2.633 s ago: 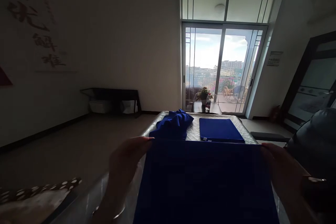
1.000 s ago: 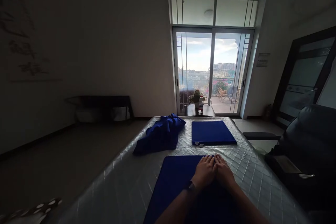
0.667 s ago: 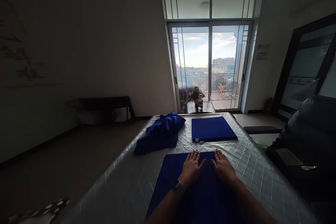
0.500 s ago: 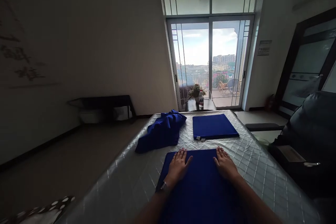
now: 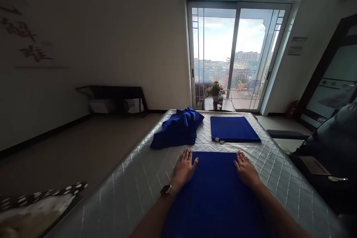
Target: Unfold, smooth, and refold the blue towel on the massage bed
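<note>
A blue cloth [image 5: 213, 193] lies flat and smooth on the silver quilted surface [image 5: 134, 186] in front of me. On its far left corner rests my left hand [image 5: 184, 167], palm down with the fingers stretched out; a watch is on that wrist. My right hand [image 5: 247, 169] lies flat on the far right corner, fingers extended and thumb turned inward. Beyond my hands, a neatly folded blue cloth [image 5: 234, 128] with small white tags sits on the right. To its left is a crumpled blue cloth [image 5: 180, 128] in a loose heap.
A small dark table [image 5: 209, 104] with a potted plant [image 5: 215, 89] and a bottle [image 5: 220, 98] stands past the far edge, before sliding glass doors. A dark chair [image 5: 331, 148] is at the right. A low black stand [image 5: 117, 98] is by the left wall.
My left hand has shifted outward from on top of the cloth to its left edge. My right hand stays at the far right corner. The camera view has tilted down and turned slightly left.
</note>
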The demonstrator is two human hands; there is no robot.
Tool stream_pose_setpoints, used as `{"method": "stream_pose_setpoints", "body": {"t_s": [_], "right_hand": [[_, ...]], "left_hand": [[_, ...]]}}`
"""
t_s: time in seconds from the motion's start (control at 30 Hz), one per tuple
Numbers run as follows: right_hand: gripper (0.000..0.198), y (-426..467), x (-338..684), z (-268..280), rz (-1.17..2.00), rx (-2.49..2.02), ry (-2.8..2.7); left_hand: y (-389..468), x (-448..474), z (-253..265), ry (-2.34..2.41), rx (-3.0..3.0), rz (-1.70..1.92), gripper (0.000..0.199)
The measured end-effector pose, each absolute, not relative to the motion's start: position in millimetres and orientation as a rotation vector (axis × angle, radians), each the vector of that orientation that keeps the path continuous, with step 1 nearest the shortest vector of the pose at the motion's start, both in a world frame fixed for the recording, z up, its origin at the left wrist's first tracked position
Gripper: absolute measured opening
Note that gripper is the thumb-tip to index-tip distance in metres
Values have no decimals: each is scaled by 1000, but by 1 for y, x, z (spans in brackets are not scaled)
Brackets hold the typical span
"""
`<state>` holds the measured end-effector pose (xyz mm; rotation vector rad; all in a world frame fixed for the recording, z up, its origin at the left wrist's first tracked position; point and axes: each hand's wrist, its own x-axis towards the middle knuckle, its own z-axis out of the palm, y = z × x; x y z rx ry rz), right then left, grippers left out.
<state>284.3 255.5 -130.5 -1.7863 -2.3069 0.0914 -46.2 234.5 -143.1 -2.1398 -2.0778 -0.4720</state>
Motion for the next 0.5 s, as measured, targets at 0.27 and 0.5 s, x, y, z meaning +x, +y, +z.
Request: {"method": "stream_pose_setpoints", "body": {"t_s": [0.27, 0.5], "right_hand": [[70, 246, 283, -114, 68, -1851, -2391], [70, 233, 281, -118, 92, -1844, -2368]], "left_hand": [[232, -45, -139, -2102, -2150, -496, 74], [228, -43, -132, -2128, -2156, -537, 74]]}}
